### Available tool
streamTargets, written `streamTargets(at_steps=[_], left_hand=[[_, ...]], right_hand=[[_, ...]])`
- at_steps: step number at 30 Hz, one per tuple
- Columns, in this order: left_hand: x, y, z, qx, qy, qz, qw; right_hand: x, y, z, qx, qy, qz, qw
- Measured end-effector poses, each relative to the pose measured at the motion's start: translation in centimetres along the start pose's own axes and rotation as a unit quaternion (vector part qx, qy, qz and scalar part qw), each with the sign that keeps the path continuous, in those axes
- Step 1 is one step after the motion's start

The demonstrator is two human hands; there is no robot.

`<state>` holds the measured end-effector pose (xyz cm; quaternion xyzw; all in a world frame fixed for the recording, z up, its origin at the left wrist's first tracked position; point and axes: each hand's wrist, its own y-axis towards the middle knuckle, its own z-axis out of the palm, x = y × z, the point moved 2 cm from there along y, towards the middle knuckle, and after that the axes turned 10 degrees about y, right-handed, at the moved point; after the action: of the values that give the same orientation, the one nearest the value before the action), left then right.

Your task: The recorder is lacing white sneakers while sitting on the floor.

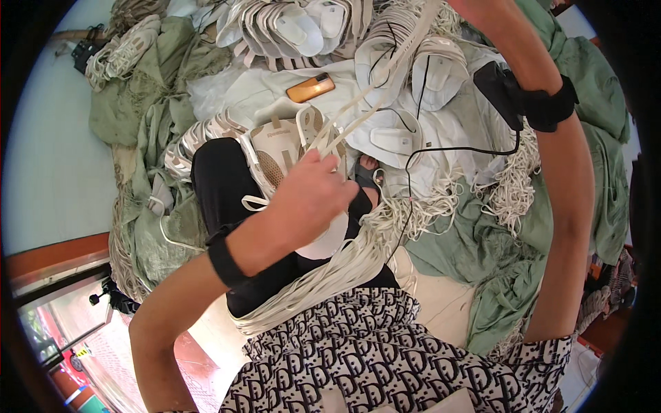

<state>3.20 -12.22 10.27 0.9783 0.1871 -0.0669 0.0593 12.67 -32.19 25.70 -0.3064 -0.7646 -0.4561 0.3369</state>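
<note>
My left hand (313,199) is closed round pale flat shoelaces (358,117), just over a beige and white shoe upper (279,141) resting by my knee. The laces run stretched from this fist up to the top edge, close to my right hand (476,8). Only the wrist end of that right hand shows; its fingers lie beyond the picture. Beneath my left hand, a white tongue-like part (325,237) of the upper is partly covered. A thick bundle of loose laces (323,279) lies across my lap.
Stacked shoe uppers (296,31) fill the far side, with more uppers (389,138) to the right. An orange phone (310,87) lies on white cloth. Green cloth (475,241) and tangled laces (513,196) spread around. A black cable (461,149) runs from a device (497,93) on my right arm.
</note>
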Motion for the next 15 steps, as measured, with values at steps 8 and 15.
streamTargets(at_steps=[8,15], left_hand=[[-1.2,2.2,3.1,-0.022,0.406,0.159,0.900],[-4.2,-2.0,3.2,-0.066,0.207,0.039,0.975]], right_hand=[[0.0,0.2,0.3,-0.026,0.012,0.058,0.998],[-0.7,0.7,0.2,-0.095,0.034,0.095,0.990]])
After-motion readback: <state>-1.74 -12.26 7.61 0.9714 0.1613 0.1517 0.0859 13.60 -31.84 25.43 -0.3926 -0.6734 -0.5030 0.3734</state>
